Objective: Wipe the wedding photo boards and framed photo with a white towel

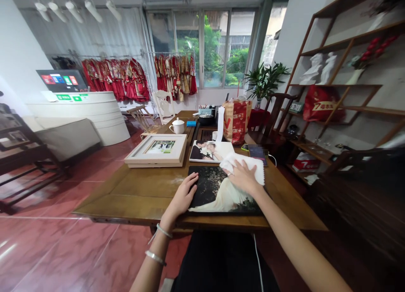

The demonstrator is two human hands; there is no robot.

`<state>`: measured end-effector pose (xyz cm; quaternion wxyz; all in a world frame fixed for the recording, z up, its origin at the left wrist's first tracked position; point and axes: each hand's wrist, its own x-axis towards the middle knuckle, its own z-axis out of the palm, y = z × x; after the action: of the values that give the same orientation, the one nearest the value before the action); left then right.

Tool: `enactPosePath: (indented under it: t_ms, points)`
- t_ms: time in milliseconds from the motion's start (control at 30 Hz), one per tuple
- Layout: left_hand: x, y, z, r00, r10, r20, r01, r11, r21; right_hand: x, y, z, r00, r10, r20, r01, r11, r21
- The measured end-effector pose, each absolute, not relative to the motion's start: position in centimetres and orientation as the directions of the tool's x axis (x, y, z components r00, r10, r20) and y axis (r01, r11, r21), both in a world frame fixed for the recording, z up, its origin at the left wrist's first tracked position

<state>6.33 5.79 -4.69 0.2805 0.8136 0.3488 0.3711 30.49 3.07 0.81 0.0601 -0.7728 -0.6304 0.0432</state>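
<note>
A dark photo panel or album [205,195] with a white-gowned figure printed on it lies near the table's front edge. My left hand [183,194] rests along its left edge, fingers stretched out and holding nothing. Over the upper right part of the panel, my right hand [243,177] holds a white cloth [259,167] down under its palm and fingers. The cloth covers that corner of the picture. Just behind the panel is a lighter wedding photo [224,150]. To its left lies a thick pale frame [136,156] around a small outdoor picture.
On the wooden table [126,190] stand a white lidded cup [178,125], a blue box [191,123], a black bowl [206,119] and a red paper bag [236,123]. A phone [257,153] with a white cable lies behind the cloth. Shelves [341,87] rise on the right.
</note>
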Motion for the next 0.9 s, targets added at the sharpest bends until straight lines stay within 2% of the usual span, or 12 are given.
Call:
enactPosePath:
  t_ms: [133, 267, 433, 533, 667, 800, 900]
  points:
    - [6.3, 5.8, -4.6, 0.491, 0.771, 0.406, 0.363, -0.604, 0.709, 26.4, 2.4, 0.7, 0.097, 0.994, 0.049, 0.985, -0.089, -0.145]
    - [6.4, 5.8, -4.6, 0.489, 0.772, 0.406, 0.365, -0.604, 0.708, 23.4, -2.9, 0.0, -0.118, 0.984, 0.137, 0.976, 0.140, -0.167]
    - [6.5, 5.8, -4.5, 0.485, 0.778, 0.398, 0.373, -0.596, 0.711, 24.0, -9.3, 0.3, -0.291, 0.950, 0.109, 0.916, 0.310, -0.255]
    - [6.5, 5.8, -4.5, 0.489, 0.780, 0.390, 0.378, -0.593, 0.711, 26.8, -9.9, 0.3, -0.252, 0.962, 0.109, 0.919, 0.273, -0.284]
    - [6.4, 5.9, -4.8, 0.490, 0.770, 0.409, 0.359, -0.606, 0.710, 31.3, -7.2, -0.4, -0.070, 0.990, 0.126, 0.962, 0.101, -0.254]
    - [6.3, 6.0, -5.0, 0.488, 0.764, 0.422, 0.349, -0.614, 0.707, 33.5, -2.6, -0.3, 0.059, 0.996, 0.070, 0.972, -0.041, -0.231]
    - [6.2, 5.9, -5.0, 0.488, 0.762, 0.425, 0.350, -0.617, 0.704, 32.7, 0.7, 0.5, 0.095, 0.995, 0.019, 0.970, -0.088, -0.228]
